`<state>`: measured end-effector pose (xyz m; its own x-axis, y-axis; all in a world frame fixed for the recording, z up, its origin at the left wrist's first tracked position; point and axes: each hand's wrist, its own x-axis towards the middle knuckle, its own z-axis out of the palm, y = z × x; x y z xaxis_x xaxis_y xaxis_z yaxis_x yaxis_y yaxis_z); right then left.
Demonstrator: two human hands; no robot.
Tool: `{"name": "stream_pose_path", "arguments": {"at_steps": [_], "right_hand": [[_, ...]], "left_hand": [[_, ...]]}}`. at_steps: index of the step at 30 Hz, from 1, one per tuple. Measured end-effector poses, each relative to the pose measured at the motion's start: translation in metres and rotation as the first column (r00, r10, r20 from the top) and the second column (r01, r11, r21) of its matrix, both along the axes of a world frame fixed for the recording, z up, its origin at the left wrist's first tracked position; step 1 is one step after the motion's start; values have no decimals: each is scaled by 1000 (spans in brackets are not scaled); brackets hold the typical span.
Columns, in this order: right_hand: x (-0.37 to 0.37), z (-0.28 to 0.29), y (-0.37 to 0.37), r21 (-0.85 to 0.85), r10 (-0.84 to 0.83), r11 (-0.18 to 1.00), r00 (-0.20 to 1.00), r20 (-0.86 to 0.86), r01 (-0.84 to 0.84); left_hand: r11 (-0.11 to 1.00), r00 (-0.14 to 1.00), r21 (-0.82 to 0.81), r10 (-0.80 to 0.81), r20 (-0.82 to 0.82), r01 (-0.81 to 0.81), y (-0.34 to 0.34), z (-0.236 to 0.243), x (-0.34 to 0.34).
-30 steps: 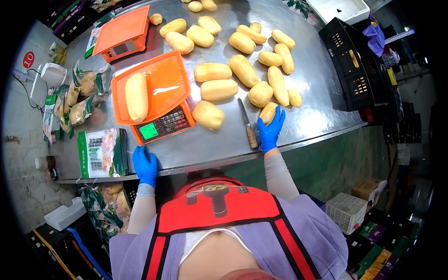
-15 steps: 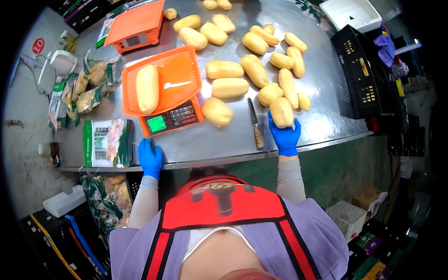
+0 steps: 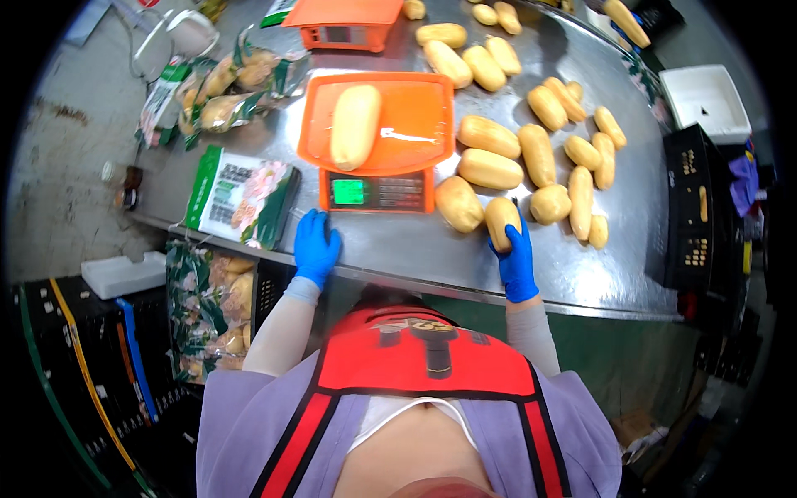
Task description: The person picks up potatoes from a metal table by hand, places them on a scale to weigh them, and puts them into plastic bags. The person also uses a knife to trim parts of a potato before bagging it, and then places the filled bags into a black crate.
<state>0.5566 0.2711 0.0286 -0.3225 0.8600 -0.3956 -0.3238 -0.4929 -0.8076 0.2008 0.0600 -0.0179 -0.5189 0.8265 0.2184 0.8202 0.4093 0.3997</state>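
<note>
My right hand (image 3: 518, 266), in a blue glove, is closed around a short, thick piece of lotus root (image 3: 501, 224) just above the steel table (image 3: 398, 257). A stouter lotus root piece (image 3: 459, 204) lies left of it. My left hand (image 3: 316, 249), also gloved in blue, rests on the table's near edge with its fingers stretched out, holding nothing. Beyond it stands an orange scale (image 3: 422, 141) with a lit green display. One long lotus root (image 3: 355, 127) lies on its pan. The knife is almost wholly hidden behind my right hand and its piece.
Several lotus roots (image 3: 538, 155) are spread over the right and far table. A second orange scale (image 3: 347, 23) stands behind. Flower-printed bags (image 3: 245, 199) lie on the left, beside filled ones (image 3: 228, 104). A black crate (image 3: 689, 212) and white tub (image 3: 706, 101) stand right.
My right hand has moved left with the lotus root piece, which is now held more upright, toward the stouter piece. My view has turned, shifting the table across the picture. The left hand stays at the edge.
</note>
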Motion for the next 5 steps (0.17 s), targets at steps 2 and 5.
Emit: {"name": "stream_pose_path", "arguments": {"at_steps": [2, 5], "right_hand": [[-4, -14, -6, 187, -28, 982, 983, 179, -6], [-9, -19, -8, 495, -129, 859, 881, 455, -129]], "left_hand": [[1000, 1000, -10, 11, 3, -11, 2, 6, 2], [1000, 1000, -21, 23, 1, -23, -3, 4, 2]]}}
